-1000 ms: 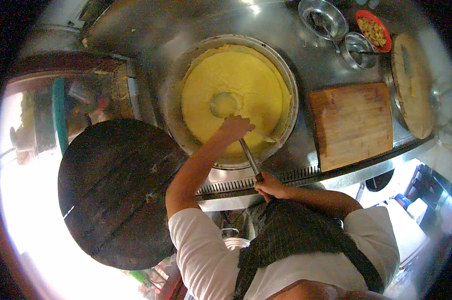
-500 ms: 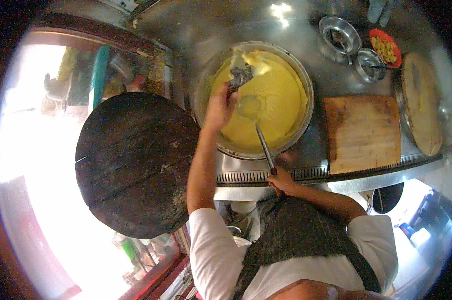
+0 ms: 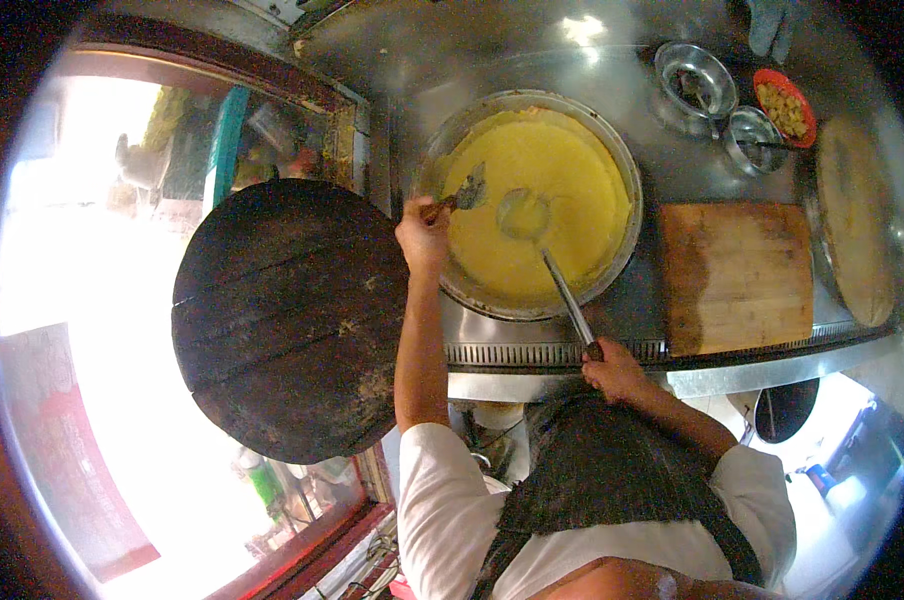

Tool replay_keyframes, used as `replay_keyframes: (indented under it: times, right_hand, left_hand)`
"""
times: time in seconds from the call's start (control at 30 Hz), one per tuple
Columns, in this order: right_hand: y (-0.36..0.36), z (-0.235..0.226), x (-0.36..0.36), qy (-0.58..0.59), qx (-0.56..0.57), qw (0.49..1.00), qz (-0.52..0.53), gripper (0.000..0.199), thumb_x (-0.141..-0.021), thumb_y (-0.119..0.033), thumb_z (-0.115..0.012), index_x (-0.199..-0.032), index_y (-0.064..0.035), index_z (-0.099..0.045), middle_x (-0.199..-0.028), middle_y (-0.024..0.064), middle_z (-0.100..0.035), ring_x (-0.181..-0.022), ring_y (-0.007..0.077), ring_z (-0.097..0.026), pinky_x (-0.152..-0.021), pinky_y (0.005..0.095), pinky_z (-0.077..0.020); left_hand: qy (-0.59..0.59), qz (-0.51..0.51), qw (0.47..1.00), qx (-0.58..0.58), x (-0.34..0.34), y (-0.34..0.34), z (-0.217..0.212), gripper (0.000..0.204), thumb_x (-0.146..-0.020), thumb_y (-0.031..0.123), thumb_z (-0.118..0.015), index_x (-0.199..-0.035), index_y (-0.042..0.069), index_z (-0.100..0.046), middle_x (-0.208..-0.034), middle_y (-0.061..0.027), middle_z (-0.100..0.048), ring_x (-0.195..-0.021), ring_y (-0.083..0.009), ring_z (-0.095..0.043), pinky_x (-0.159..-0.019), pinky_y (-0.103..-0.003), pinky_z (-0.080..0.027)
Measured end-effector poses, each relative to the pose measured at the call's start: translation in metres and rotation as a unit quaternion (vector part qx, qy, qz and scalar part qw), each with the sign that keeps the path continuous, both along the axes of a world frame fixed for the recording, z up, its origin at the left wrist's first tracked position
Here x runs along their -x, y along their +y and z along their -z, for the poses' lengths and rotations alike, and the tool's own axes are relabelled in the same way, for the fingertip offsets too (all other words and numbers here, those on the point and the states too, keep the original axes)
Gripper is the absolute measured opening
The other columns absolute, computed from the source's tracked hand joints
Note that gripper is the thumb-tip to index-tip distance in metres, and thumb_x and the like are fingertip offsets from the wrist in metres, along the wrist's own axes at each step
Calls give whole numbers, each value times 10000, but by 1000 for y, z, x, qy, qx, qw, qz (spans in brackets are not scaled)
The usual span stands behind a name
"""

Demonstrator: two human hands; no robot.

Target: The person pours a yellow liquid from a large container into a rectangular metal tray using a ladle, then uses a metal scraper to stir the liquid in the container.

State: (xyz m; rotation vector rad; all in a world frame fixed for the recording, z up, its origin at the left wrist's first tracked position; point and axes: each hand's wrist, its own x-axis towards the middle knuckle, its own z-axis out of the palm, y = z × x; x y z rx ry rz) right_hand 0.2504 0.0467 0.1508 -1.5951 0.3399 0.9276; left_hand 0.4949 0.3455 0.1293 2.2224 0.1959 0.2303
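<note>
A wide round metal pan [image 3: 631, 185] holds a smooth yellow mass [image 3: 567, 150] like thick batter or mash. At the pan's left rim, my left hand [image 3: 422, 240] is closed round the handle of a scraper [image 3: 470, 188], its smeared blade over the yellow surface. My right hand [image 3: 614, 372], near the counter's front edge, grips the dark handle end of a long metal ladle [image 3: 567, 295]. The ladle's round bowl rests in or on the yellow mass near the pan's middle, coated in it.
A large dark round wooden board [image 3: 282, 320] stands left of the pan. To the right lie a rectangular cutting board [image 3: 740, 275] and a round pale board [image 3: 857, 225]. Behind them sit a large steel bowl [image 3: 694, 75], a smaller one [image 3: 753, 140] and a red bowl [image 3: 784, 105] of yellowish pieces.
My left hand has drawn the scraper back toward the pan's left rim; the pale lump at its blade no longer shows there. My right hand and the ladle have shifted slightly right.
</note>
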Motion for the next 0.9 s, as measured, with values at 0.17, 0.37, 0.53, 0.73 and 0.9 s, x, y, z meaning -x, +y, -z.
replay_keyframes:
  times: [0.17, 0.37, 0.53, 0.73, 0.9]
  right_hand:
    - [-32, -30, -18, -11, 40, 999, -1, 221, -749, -96, -568, -925, -20, -459, -623, 44, -491, -501, 128, -477, -437, 292, -406]
    - [-59, 8, -25, -57, 124, 991, -10, 329, -721, -214, -562, -977, -24, -481, -770, 159, -560, -659, 285, -575, -583, 386, -480]
    - [-71, 12, -35, -11, 93, 995, 43, 300, -725, -131, -572, -989, -21, -479, -852, 122, -516, -701, 204, -551, -608, 344, -467]
    - [-74, 26, -35, -66, 84, 993, 47, 236, -755, -140, -566, -939, -26, -472, -776, 89, -512, -603, 177, -519, -544, 328, -448]
    - [-70, 7, -54, -55, 64, 996, 16, 220, -771, -144, -564, -935, -33, -468, -722, 67, -503, -573, 162, -504, -514, 310, -427]
  left_hand:
    - [-135, -39, 990, 34, -1, -28, -42, 188, -737, 66, -668, -877, 29, -548, -807, -89, -616, -710, -208, -583, -679, -331, -487]
    - [-76, 263, 930, -245, -16, -49, 9, 187, -685, 48, -570, -866, 90, -554, -909, -92, -553, -911, -295, -508, -792, -426, -434]
    - [-114, 422, 795, -421, -27, -58, 61, 149, -737, 81, -526, -876, 128, -556, -887, -76, -543, -966, -288, -485, -802, -400, -435]
    - [17, 413, 784, -462, -54, -34, 95, 112, -811, 118, -507, -912, 138, -550, -863, -86, -539, -934, -286, -484, -817, -432, -425]
    - [83, 463, 724, -505, -51, -29, 70, 153, -823, 129, -523, -973, 98, -536, -800, -113, -552, -858, -280, -534, -740, -444, -438]
